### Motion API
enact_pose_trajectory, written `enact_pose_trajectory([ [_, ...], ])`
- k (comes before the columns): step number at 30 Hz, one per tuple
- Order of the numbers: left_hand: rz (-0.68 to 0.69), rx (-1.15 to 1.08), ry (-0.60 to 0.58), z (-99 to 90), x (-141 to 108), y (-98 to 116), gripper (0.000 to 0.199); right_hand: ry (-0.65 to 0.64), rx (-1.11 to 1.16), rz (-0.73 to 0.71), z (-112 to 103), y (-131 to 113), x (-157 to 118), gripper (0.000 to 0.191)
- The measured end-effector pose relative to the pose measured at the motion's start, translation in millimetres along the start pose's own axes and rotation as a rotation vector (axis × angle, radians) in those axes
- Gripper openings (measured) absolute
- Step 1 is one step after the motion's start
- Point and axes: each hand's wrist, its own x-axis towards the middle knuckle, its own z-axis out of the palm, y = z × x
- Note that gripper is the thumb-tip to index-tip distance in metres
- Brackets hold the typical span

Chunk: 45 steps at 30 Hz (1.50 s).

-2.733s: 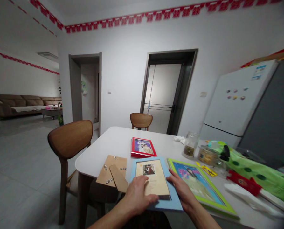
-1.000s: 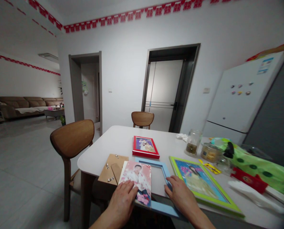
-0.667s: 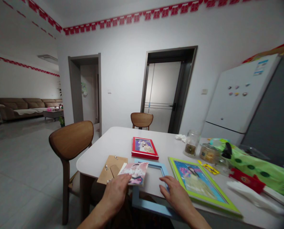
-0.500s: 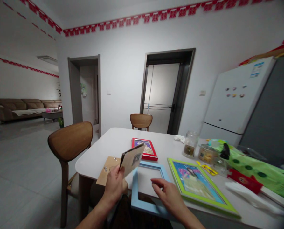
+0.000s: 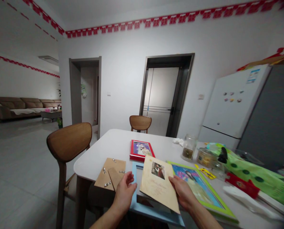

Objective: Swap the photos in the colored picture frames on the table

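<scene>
A cream photo card (image 5: 153, 187) with a small couple picture and faint script is pinched at its right edge by my right hand (image 5: 183, 192). It tilts above an empty light blue picture frame (image 5: 156, 215), hiding much of it. My left hand (image 5: 124, 192) is open beside the frame's left side, fingers loosely bent and apart, holding nothing. Just left of that hand lies a brown backing board (image 5: 106, 173) with several metal clips, its near part covered by the hand. To the right, a lime green picture frame (image 5: 219, 208) with a portrait lies partly behind my right hand.
Beyond the card, a red picture frame (image 5: 132, 157) lies on the white table (image 5: 96, 152). Along the right stand a glass jar (image 5: 189, 148), a snack container (image 5: 205, 157), a green bag (image 5: 251, 168) and white tissue (image 5: 246, 198). A wooden chair (image 5: 70, 140) stands at the left.
The card has passed from my left hand to my right, moved rightward and turned its printed side toward me. My left hand has let go and opened.
</scene>
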Motion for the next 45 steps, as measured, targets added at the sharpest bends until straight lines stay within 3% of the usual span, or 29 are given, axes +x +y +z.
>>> enact_pose_trajectory([
  [4, 0.131, 0.463, -0.163, -1.7, -11, -4, 0.045, 0.002, -0.207, -0.012, -7, 9, 12, 0.040],
  [7, 0.185, 0.625, -0.262, 0.2, -22, -9, 0.050, 0.027, -0.327, -0.081, 0, 16, 20, 0.042],
  [12, 0.195, 0.763, -0.375, -2.7, -26, -10, 0.059, 0.120, -0.567, -0.170, 13, 18, 28, 0.044],
  [17, 0.218, 0.887, -0.447, -2.5, -27, -2, 0.060, 0.129, -0.894, -0.265, 16, 18, 31, 0.044],
  [22, 0.346, 0.959, -0.502, -2.6, -28, 2, 0.043, 0.151, -1.122, -0.372, 15, 15, 28, 0.034],
  [27, 0.397, 1.038, -0.523, -0.1, -27, 2, 0.033, 0.204, -1.536, -0.384, 13, 15, 15, 0.033],
  [30, 0.393, 1.047, -0.540, -3.6, -29, 3, 0.040, 0.222, -1.592, -0.416, 11, 16, 9, 0.033],
  [33, 0.394, 1.050, -0.524, -25.4, -26, 4, 0.056, 0.210, -1.535, -0.447, 14, 14, 5, 0.034],
  [36, 0.355, 1.127, -0.369, -64.3, -15, 3, 0.061, 0.088, -1.404, -0.529, 32, 14, -2, 0.035],
  [38, 0.245, 1.226, -0.202, -90.5, -5, 0, 0.061, -0.046, -1.327, -0.611, 56, 16, -10, 0.033],
  [40, 0.149, 1.297, -0.110, -110.0, 5, -4, 0.059, -0.151, -1.298, -0.679, 86, 20, -19, 0.032],
  [45, 0.139, 1.300, -0.093, -124.7, 16, -11, 0.040, -0.253, -1.403, -0.722, 149, 40, -31, 0.038],
])
